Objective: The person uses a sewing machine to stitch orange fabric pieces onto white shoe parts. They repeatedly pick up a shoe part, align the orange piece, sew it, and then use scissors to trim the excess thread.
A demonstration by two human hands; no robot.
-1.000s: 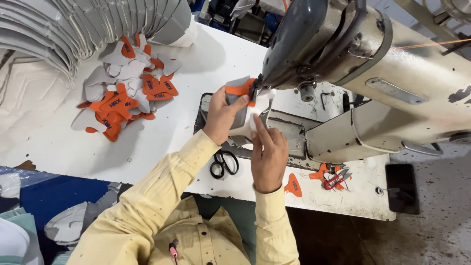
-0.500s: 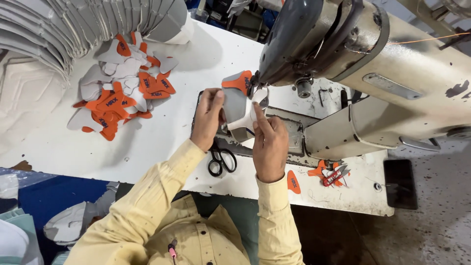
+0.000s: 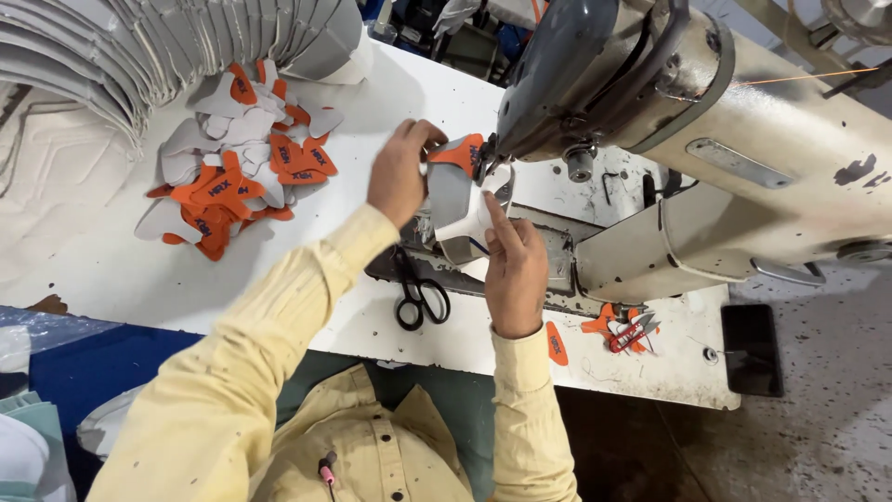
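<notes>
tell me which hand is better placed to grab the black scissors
Probably the right hand: it is the closer one, just right of the black scissors on the table. The left hand is farther up, pinching the grey and orange piece at the machine.

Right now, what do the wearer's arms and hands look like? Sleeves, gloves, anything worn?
Both arms wear long pale yellow shirt sleeves with buttoned cuffs, dotted with small dark specks. The left hand and right hand are bare: no gloves; no rings or watch visible.

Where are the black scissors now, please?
In the head view, the black scissors lie on the white table, between the person's forearms, just below the grey piece.
</notes>
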